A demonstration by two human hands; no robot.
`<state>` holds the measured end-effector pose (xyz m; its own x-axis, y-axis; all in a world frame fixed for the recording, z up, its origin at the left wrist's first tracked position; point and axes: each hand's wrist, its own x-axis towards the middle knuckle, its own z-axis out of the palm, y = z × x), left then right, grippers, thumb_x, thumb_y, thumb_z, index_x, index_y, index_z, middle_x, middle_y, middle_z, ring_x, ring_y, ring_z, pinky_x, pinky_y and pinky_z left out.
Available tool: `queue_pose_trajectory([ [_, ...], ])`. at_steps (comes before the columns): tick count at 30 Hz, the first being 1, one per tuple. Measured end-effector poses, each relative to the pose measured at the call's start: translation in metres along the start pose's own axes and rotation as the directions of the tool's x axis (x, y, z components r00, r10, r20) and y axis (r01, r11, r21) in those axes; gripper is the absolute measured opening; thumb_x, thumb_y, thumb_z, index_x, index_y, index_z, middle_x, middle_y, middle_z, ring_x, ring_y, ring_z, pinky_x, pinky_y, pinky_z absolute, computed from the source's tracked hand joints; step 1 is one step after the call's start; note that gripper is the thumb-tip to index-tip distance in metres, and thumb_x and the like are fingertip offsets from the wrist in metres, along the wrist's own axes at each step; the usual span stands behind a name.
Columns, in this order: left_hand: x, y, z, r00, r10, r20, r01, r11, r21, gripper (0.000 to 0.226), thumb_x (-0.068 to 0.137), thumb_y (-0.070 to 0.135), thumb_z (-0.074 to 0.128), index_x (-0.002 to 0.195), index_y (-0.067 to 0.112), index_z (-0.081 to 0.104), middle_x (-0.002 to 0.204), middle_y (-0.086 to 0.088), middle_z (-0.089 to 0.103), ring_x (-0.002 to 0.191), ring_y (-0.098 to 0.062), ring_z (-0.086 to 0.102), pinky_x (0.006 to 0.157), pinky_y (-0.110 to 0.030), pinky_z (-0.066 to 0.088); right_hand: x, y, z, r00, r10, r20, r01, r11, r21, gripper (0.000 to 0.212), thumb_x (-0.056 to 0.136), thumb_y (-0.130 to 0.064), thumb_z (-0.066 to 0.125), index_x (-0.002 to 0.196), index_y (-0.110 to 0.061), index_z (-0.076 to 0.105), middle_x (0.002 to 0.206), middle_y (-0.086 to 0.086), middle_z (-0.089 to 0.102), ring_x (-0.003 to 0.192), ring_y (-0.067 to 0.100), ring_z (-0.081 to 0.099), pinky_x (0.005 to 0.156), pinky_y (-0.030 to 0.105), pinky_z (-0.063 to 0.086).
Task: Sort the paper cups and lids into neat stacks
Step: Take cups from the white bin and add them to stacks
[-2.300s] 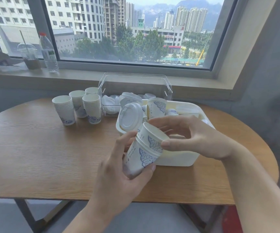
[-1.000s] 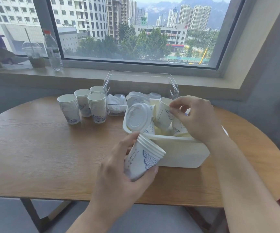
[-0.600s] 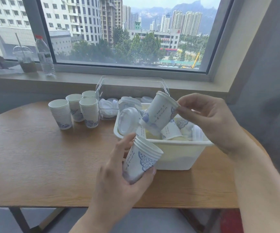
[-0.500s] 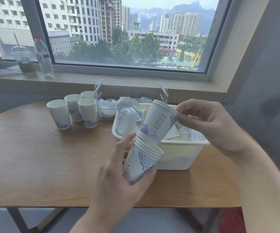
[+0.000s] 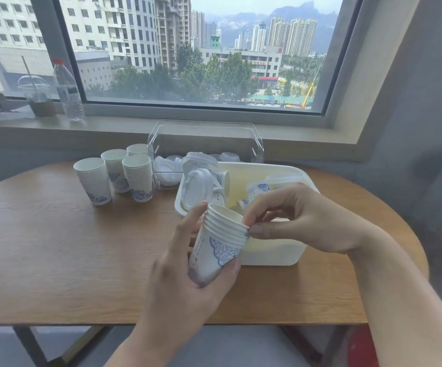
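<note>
The likeliest slip from here, I think, is at the rim: my right hand [image 5: 302,221] is pinching the lip of the topmost cup between thumb and fingertips, and if I press that lip unevenly it could buckle or sit cocked in the nested stack [image 5: 218,243] instead of dropping flush. The stack is tilted, its mouth leaning toward the right, so a careless push might also slide it out of my left hand [image 5: 188,282], which is wrapped round the lower half with the thumb up along the near side and the fingers curled under the base. Both hands are therefore closed on the same stack, held in the air just in front of the white bin [image 5: 272,252], above the bench [image 5: 55,247]. If it fell it could roll off the near edge or tumble back among the loose cups [image 5: 258,190] and the white lid [image 5: 197,190] that lean inside the bin. Another risk is reaching back into the bin and knocking that lid, which stands on its edge against the near-left wall. The finished stacks [image 5: 116,176] stand upright well to the left, near the clear tray [image 5: 206,133] that holds sorted lids; they seem safely apart from my hands, though a sweeping left elbow could topple them.
</note>
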<state>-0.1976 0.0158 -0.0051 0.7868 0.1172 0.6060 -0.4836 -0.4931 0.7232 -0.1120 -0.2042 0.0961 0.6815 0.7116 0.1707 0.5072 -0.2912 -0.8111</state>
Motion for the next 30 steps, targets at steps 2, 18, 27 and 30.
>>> queue_pose_trajectory([
  [2, 0.000, -0.002, -0.004, 1.000, -0.010, -0.006, 0.010, 1.000, 0.002, 0.084, 0.076, 0.052, 0.079, 0.152, 0.043, 0.043, 0.118, 0.019, 0.068, 0.103, -0.012, 0.069, 0.078, -0.022, 0.055, 0.004, 0.000, 0.002, 1.000, 0.000, 0.030, 0.000, 1.000, -0.006, 0.009, 0.093, -0.011, 0.077, 0.101, -0.012, 0.080, 0.100, 0.005, 0.078, 0.100, 0.029, 0.070, 0.097, 0.057, 0.050],
  [18, 0.005, -0.019, -0.035, 0.998, -0.033, -0.048, 0.036, 0.998, 0.059, 0.082, 0.073, 0.052, 0.079, 0.148, 0.041, 0.048, 0.120, 0.015, 0.067, 0.099, -0.012, 0.068, 0.075, -0.007, 0.047, 0.052, 0.008, 0.039, 0.963, -0.015, -0.268, -0.030, 0.986, -0.163, 0.026, 0.108, -0.027, 0.055, 0.124, -0.041, 0.070, 0.118, -0.022, 0.072, 0.113, 0.005, 0.065, 0.093, 0.022, 0.049],
  [27, 0.006, -0.020, -0.036, 0.999, -0.037, -0.036, 0.039, 0.997, 0.063, 0.083, 0.073, 0.050, 0.081, 0.148, 0.043, 0.047, 0.119, 0.019, 0.068, 0.100, -0.008, 0.069, 0.075, -0.006, 0.047, 0.051, 0.008, 0.043, 0.982, 0.006, -0.190, -0.039, 0.984, -0.173, 0.030, 0.109, -0.025, 0.053, 0.127, -0.042, 0.071, 0.121, -0.021, 0.071, 0.116, 0.003, 0.061, 0.095, 0.027, 0.046],
  [30, 0.006, -0.020, -0.034, 0.999, -0.032, -0.043, 0.035, 0.997, 0.064, 0.082, 0.073, 0.048, 0.081, 0.148, 0.042, 0.048, 0.117, 0.020, 0.067, 0.097, -0.007, 0.069, 0.075, -0.006, 0.047, 0.050, 0.008, 0.045, 0.990, 0.010, -0.141, -0.037, 0.981, -0.191, 0.033, 0.110, -0.023, 0.050, 0.129, -0.041, 0.069, 0.125, -0.021, 0.069, 0.109, 0.000, 0.060, 0.090, 0.022, 0.046],
])
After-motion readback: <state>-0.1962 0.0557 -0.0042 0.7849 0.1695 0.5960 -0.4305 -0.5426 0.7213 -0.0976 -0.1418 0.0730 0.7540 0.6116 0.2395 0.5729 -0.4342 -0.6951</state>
